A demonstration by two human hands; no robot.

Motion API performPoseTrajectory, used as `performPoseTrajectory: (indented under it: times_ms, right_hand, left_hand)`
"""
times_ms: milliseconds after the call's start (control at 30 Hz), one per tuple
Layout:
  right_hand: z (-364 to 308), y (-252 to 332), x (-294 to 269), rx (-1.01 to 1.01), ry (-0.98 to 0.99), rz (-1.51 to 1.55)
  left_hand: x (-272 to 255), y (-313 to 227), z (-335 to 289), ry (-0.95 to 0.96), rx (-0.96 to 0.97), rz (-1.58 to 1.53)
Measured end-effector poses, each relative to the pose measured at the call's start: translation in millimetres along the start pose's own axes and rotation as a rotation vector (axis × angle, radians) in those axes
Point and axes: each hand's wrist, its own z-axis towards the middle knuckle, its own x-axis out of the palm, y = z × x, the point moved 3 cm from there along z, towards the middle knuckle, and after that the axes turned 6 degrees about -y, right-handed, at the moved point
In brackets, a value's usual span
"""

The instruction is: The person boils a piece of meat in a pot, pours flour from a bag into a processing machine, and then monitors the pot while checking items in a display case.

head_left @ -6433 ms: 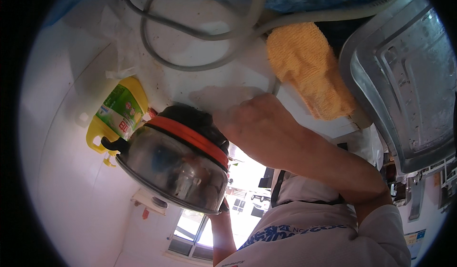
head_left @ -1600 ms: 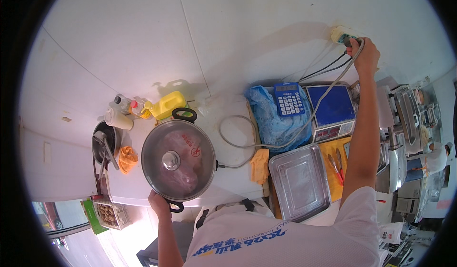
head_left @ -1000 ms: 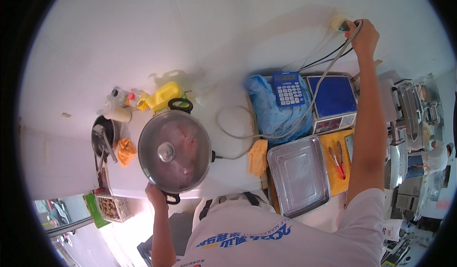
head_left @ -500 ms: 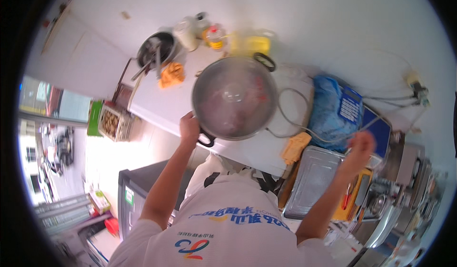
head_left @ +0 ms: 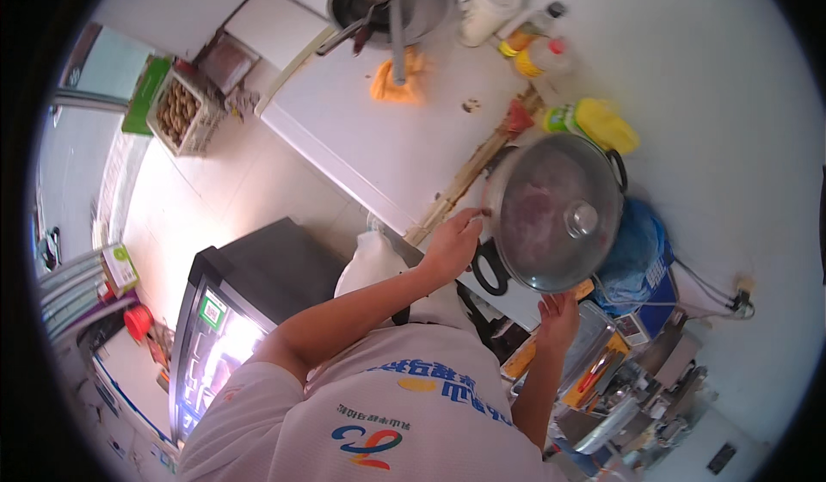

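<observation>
Now the left hand (head_left: 452, 243) grips the near rim of a big lidded pot (head_left: 555, 211) standing on the white desk (head_left: 379, 138), just above its black handle (head_left: 490, 267). Its right hand (head_left: 559, 314) touches the pot's lower edge, seemingly with fingers spread rather than clasped.

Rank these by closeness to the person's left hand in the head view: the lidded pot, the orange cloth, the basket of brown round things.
1. Lidded pot: the left hand touches its rim.
2. Orange cloth: farther up the white counter.
3. Basket of brown round things: farthest, on the floor at upper left.
</observation>
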Motion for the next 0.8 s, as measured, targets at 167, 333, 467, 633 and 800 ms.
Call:
performPoseTrajectory:
  times_ms: [167, 333, 467, 633, 800]
  right_hand:
    - [-29.2, -25.5, 18.7, 0.155, -0.109, 0.061]
    - [-73.9, -37.0, 54.8, 0.195, 0.069, 0.081]
    - [-122.7, -31.1, 92.1, 0.349, 0.170, 0.114]
    - [-124.4, -33.3, 119.9, 0.387, 0.252, 0.312]
    - [-122.7, -27.1, 110.0, 0.288, 0.105, 0.126]
  left_hand:
    - [-29.0, 30.5, 63.4, 0.005, 0.145, 0.001]
    - [-23.4, 25.0, 118.4, -0.041, 0.342, 0.024]
    - [-20.5, 11.3, 141.3, 0.128, 0.155, -0.066]
    - [-6.7, 35.4, 149.1, 0.042, 0.032, -0.239]
    - [-0.2, 49.2, 139.5, -0.019, 0.002, -0.319]
